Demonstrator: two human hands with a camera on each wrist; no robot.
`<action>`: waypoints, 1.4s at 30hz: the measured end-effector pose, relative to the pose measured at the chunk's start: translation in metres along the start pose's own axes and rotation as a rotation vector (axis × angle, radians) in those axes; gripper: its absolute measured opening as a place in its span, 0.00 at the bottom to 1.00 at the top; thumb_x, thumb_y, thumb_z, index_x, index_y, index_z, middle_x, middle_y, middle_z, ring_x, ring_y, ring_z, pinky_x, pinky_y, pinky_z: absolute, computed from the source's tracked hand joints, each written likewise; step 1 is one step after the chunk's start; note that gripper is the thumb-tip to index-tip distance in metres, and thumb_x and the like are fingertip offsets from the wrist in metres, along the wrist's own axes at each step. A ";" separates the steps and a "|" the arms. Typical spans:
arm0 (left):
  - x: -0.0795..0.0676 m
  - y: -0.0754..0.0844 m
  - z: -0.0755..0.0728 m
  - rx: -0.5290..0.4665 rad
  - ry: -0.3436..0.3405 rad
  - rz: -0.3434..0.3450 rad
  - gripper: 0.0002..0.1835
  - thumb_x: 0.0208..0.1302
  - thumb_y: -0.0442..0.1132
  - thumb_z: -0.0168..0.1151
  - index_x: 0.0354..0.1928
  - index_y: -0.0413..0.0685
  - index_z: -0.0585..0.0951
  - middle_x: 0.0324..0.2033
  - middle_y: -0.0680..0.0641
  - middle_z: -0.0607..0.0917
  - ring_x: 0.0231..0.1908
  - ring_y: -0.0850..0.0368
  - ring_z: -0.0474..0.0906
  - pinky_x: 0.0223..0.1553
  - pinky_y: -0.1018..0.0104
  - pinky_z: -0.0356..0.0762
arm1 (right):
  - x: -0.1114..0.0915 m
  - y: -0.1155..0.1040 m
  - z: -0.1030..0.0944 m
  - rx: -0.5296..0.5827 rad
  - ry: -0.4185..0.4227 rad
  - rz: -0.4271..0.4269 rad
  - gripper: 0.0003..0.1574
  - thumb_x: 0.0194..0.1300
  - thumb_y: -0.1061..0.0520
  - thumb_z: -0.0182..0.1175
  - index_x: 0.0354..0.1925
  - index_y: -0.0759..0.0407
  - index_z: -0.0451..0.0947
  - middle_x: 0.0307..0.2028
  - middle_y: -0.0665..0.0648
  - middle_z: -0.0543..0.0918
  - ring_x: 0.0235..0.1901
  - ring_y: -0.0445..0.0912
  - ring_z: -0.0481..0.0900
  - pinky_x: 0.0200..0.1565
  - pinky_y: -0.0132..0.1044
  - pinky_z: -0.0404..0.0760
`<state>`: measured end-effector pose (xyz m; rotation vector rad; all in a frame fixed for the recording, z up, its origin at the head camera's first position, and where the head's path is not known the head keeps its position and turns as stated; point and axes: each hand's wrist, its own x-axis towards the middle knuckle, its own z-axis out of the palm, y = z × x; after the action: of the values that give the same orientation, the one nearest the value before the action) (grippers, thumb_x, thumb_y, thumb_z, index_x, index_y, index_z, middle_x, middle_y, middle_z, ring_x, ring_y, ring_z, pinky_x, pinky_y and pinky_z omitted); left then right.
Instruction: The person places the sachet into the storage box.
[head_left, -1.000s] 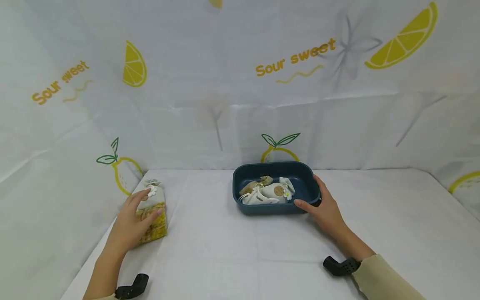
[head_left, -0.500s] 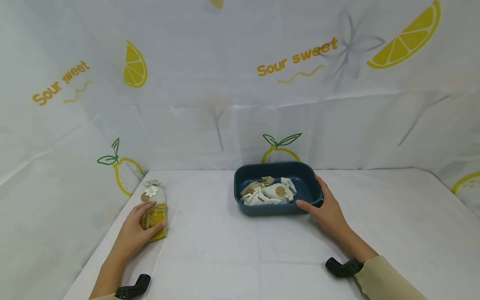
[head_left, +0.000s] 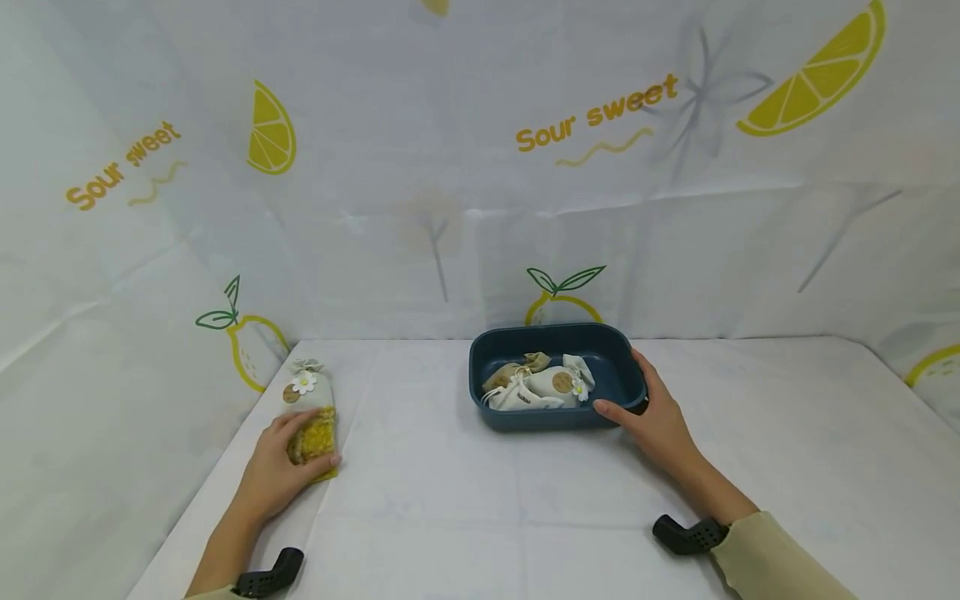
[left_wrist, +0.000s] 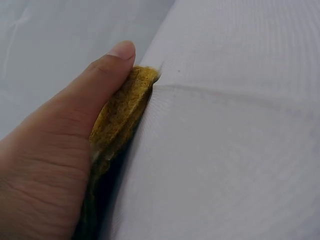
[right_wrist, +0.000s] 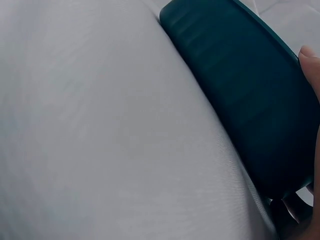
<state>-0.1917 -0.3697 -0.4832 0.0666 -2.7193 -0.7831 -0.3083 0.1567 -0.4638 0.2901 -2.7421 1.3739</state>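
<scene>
Pouch of pale cloth and fuzzy yellow fabric lay at the left of the table, gathered neck pointing away from the person along its long axis. Half-spread, the left hand gripped its near end between thumb and fingers. The right hand, curved likewise, held a smooth, round-cornered teal tub, set crosswise, small cloth bags inside.

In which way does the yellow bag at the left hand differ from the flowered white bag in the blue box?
The left hand grips the yellow bag; no hand touches the white bag. The yellow bag's lower part is fuzzy yellow cloth; the white bag shows none. The yellow bag's gathered end points to the far side, the white bag's to the right. Both carry a white flower and a round brown patch.
</scene>
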 end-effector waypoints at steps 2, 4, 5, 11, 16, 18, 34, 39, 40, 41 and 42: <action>0.000 0.000 0.001 0.020 -0.008 0.006 0.43 0.51 0.55 0.79 0.68 0.50 0.74 0.62 0.37 0.75 0.59 0.35 0.72 0.57 0.37 0.69 | 0.000 -0.001 -0.001 -0.001 -0.002 0.001 0.66 0.64 0.38 0.67 0.82 0.54 0.38 0.80 0.68 0.48 0.77 0.69 0.50 0.70 0.72 0.57; 0.001 -0.001 0.002 0.042 -0.011 0.018 0.43 0.50 0.57 0.79 0.68 0.51 0.75 0.61 0.38 0.76 0.58 0.36 0.73 0.56 0.38 0.69 | -0.001 -0.002 -0.001 -0.002 -0.004 0.003 0.66 0.64 0.38 0.67 0.82 0.53 0.38 0.80 0.68 0.48 0.77 0.69 0.50 0.70 0.73 0.57; 0.001 -0.001 0.002 0.052 -0.009 0.025 0.43 0.50 0.57 0.79 0.68 0.52 0.75 0.61 0.39 0.77 0.57 0.36 0.73 0.56 0.38 0.70 | -0.001 -0.002 -0.001 -0.002 -0.004 0.003 0.66 0.64 0.38 0.67 0.82 0.53 0.37 0.80 0.68 0.48 0.77 0.69 0.50 0.70 0.73 0.56; 0.001 -0.001 0.003 0.108 0.007 0.057 0.39 0.50 0.58 0.79 0.64 0.54 0.78 0.57 0.39 0.81 0.55 0.35 0.76 0.55 0.37 0.71 | 0.000 -0.001 -0.001 0.005 -0.005 -0.002 0.66 0.64 0.39 0.68 0.82 0.54 0.38 0.80 0.68 0.48 0.78 0.69 0.49 0.70 0.72 0.56; 0.000 0.001 0.003 0.126 0.020 0.091 0.33 0.53 0.56 0.77 0.60 0.56 0.81 0.54 0.40 0.84 0.53 0.36 0.80 0.54 0.38 0.72 | -0.001 -0.001 -0.001 0.001 -0.010 0.004 0.66 0.64 0.38 0.67 0.82 0.53 0.37 0.80 0.68 0.48 0.77 0.69 0.50 0.70 0.73 0.56; 0.000 0.002 0.003 0.137 0.022 0.098 0.30 0.54 0.56 0.76 0.59 0.56 0.82 0.52 0.41 0.85 0.52 0.38 0.81 0.53 0.38 0.73 | -0.001 -0.001 -0.001 -0.003 -0.011 0.008 0.67 0.64 0.38 0.67 0.82 0.53 0.37 0.80 0.68 0.48 0.77 0.69 0.50 0.69 0.73 0.56; 0.000 0.017 -0.001 0.152 -0.025 0.045 0.19 0.67 0.56 0.66 0.52 0.52 0.84 0.48 0.46 0.86 0.45 0.47 0.82 0.47 0.46 0.76 | -0.001 0.000 0.001 0.006 -0.012 0.005 0.67 0.64 0.38 0.67 0.82 0.53 0.37 0.80 0.68 0.47 0.78 0.69 0.49 0.70 0.72 0.56; 0.000 0.021 -0.001 0.177 -0.038 -0.016 0.21 0.68 0.58 0.64 0.51 0.52 0.84 0.46 0.48 0.86 0.38 0.52 0.79 0.41 0.52 0.75 | -0.001 0.000 0.000 0.016 -0.008 -0.008 0.66 0.64 0.39 0.68 0.82 0.53 0.37 0.80 0.67 0.48 0.78 0.69 0.50 0.70 0.72 0.57; 0.000 0.021 -0.001 0.166 -0.035 -0.034 0.21 0.68 0.59 0.63 0.51 0.51 0.84 0.46 0.47 0.86 0.38 0.52 0.78 0.41 0.52 0.75 | 0.000 0.001 0.000 0.016 -0.005 -0.011 0.66 0.64 0.39 0.68 0.82 0.53 0.38 0.80 0.67 0.48 0.77 0.69 0.50 0.70 0.72 0.57; 0.000 0.021 -0.001 0.150 -0.021 -0.051 0.22 0.68 0.59 0.63 0.51 0.51 0.83 0.46 0.47 0.86 0.39 0.52 0.79 0.41 0.53 0.75 | 0.000 0.001 0.001 0.017 -0.004 -0.013 0.66 0.64 0.39 0.68 0.82 0.53 0.38 0.80 0.67 0.48 0.78 0.69 0.50 0.70 0.72 0.57; -0.001 0.021 -0.001 0.131 -0.001 -0.064 0.22 0.69 0.59 0.63 0.52 0.50 0.83 0.45 0.46 0.86 0.39 0.52 0.78 0.42 0.53 0.75 | 0.000 0.002 0.001 0.017 -0.004 -0.013 0.66 0.64 0.39 0.68 0.82 0.53 0.38 0.80 0.67 0.48 0.78 0.68 0.50 0.70 0.72 0.57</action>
<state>-0.1896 -0.3521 -0.4711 0.1831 -2.7790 -0.6205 -0.3089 0.1571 -0.4662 0.3123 -2.7282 1.3954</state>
